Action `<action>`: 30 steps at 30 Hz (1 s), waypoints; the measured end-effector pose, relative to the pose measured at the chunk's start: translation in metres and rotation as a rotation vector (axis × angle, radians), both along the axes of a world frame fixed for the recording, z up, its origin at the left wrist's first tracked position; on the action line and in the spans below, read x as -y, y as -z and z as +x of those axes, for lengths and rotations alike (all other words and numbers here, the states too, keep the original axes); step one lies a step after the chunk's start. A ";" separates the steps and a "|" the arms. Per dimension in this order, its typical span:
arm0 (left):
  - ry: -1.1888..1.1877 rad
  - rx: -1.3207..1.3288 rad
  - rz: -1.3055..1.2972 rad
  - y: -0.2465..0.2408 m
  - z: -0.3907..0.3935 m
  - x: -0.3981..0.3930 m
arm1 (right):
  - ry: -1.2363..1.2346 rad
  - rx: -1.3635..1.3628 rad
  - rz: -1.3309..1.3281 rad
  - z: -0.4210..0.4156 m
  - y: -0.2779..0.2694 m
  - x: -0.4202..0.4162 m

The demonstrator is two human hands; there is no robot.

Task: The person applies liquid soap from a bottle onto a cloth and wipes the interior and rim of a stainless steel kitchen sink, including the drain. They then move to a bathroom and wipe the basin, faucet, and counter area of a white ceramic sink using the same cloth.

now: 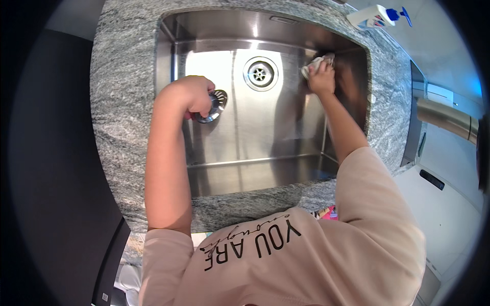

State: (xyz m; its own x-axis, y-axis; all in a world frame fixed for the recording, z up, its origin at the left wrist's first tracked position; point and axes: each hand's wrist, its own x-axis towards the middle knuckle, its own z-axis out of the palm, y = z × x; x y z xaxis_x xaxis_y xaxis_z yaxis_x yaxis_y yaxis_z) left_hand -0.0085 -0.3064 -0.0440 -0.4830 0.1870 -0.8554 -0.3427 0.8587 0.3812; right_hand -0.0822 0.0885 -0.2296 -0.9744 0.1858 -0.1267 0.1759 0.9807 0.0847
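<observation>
My left hand [196, 96] grips a round metal sink strainer [217, 107] by its edge, over the left part of the stainless steel sink [256, 134]. Slots show along the strainer's rim, and it is tilted. At the far right corner of the basin, my right hand [322, 78] holds a crumpled pale cloth [317, 65] against the steel. Between the two hands, nearer the back wall, the round drain [260, 74] is uncovered. My right fingers partly hide the cloth.
A grey veined stone countertop [122, 114] surrounds the basin. On its back right corner stands a white pump bottle [371, 17] with a blue pump. An overflow slot [284, 20] is set in the back wall. A tall dark panel [53, 153] borders the counter on the left.
</observation>
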 end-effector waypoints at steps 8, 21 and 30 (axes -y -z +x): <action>-0.051 -0.002 0.045 0.015 0.001 0.001 | -0.257 0.847 -0.218 0.138 -0.063 0.098; -0.658 -0.205 0.523 0.072 -0.023 -0.062 | -0.311 -0.023 -0.074 0.085 0.004 -0.011; -0.971 0.212 0.761 0.158 -0.039 -0.096 | -1.528 0.358 -0.572 0.191 -0.012 0.097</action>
State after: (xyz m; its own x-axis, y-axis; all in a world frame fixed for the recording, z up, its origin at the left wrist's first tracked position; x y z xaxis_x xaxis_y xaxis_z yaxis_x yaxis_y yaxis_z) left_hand -0.0475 -0.2099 -0.2015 -0.5643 0.3116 -0.7645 -0.8254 -0.1968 0.5291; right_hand 0.1091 -0.0080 -0.2176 -0.1120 -0.9905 -0.0795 -0.8556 0.1368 -0.4993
